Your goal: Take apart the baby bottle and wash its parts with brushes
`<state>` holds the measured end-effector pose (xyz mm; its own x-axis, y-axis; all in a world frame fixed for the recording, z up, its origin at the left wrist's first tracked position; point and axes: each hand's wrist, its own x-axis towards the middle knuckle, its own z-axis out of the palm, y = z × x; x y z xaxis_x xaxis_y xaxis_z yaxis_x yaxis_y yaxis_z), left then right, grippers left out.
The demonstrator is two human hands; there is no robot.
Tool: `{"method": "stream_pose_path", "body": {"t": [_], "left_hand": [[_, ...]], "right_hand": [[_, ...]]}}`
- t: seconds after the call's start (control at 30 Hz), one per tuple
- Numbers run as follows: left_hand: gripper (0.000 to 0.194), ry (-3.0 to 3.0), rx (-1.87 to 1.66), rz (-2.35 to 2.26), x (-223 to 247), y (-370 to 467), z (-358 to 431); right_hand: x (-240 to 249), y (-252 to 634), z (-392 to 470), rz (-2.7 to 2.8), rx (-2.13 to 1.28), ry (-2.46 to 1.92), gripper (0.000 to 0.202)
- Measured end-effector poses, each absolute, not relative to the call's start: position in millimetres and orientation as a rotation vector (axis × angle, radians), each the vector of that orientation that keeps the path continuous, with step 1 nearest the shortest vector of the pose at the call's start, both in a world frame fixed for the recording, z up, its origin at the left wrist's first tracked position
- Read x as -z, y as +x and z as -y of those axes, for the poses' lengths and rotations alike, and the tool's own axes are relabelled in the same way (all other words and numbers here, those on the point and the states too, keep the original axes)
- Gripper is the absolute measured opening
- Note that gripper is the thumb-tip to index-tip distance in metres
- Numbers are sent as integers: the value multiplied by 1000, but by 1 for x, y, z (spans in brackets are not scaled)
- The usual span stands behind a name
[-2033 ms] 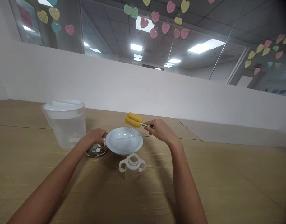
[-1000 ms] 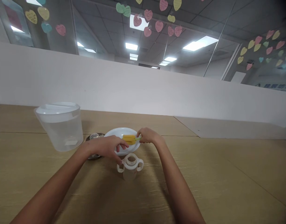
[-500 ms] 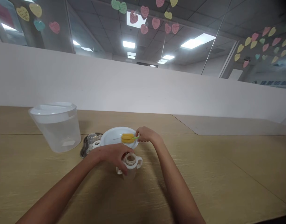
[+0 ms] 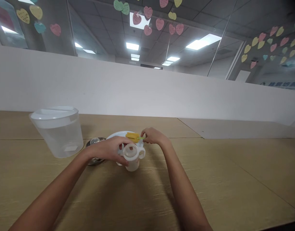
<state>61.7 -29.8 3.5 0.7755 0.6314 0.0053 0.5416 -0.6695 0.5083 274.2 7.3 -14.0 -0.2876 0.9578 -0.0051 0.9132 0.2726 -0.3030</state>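
My left hand [image 4: 113,149] is wrapped round a baby bottle [image 4: 132,164] with two white side handles. The bottle has no cap on, and its mouth faces up toward me. Pinched in my right hand [image 4: 151,135] is the thin green handle of a bottle brush [image 4: 133,137], whose yellow sponge head points left. The sponge head is just beyond the bottle, over the white plate [image 4: 117,133]. My left hand and the bottle cover much of the plate.
At the left stands a large translucent lidded pitcher [image 4: 58,134] with liquid in it. A metal tray [image 4: 88,143] with clear bottle parts lies behind my left wrist, partly hidden. A low white wall [image 4: 147,93] runs along the table's far side.
My left hand has moved the bottle forward and slightly left, so it now overlaps the plate. The brush has shifted slightly upward in view, with my right hand still on its handle.
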Motion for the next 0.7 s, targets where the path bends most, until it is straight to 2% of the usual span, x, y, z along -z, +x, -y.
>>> {"method": "stream_pose_path", "body": {"t": [0.1,0.27,0.43,0.57,0.7], "left_hand": [[56,2342,-455,-922,-12,47,26],[52,2091,-886,-1033,-8,34,11],[56,2236,-1210,-1385,6,32,-7],[52,2559,-1254,-1633,11,32,-11],[47,2818,-1158,-1750,11,32,-5]], "right_hand": [[9,281,-4,2287,-302,-1708,29],[-4,291,9,2117,-174,-1600,29],[-19,285,33,1950,-93,-1352,27],[-22,267,43,2103,-232,-1153,27],[-20,251,45,2230,-217,-1224,28]]}}
